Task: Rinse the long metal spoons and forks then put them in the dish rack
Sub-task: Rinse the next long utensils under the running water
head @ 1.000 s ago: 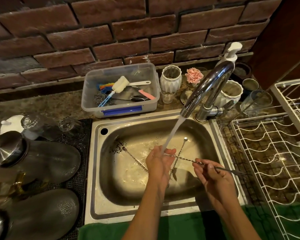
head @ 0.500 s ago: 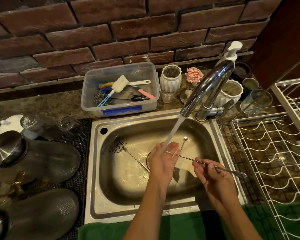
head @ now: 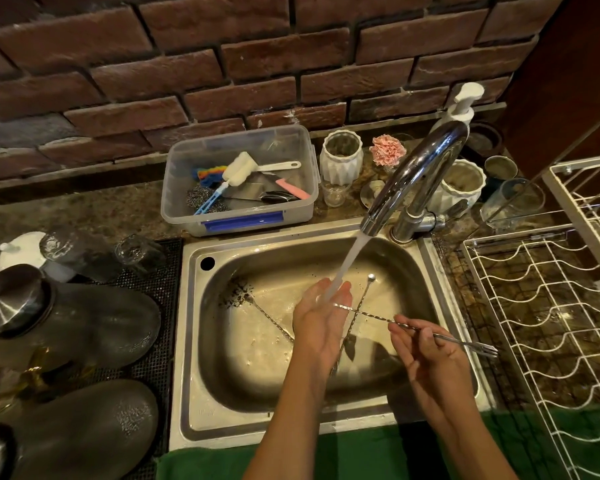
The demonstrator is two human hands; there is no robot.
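The right hand [head: 426, 355] fingers [head: 404, 332] are pinching a long twisted fork [head: 378, 315] over the sink [head: 326, 424]; the left hand [head: 321, 320], fingers relaxed, is touching its far end under running water [head: 349, 263]. The dish rack [head: 548, 306] is standing right.

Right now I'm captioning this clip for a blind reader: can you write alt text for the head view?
Over a steel sink, the right hand pinches a long twisted metal fork while the left hand rubs its other end under the running faucet. More long utensils lie in the basin; an empty white wire dish rack stands to the right.
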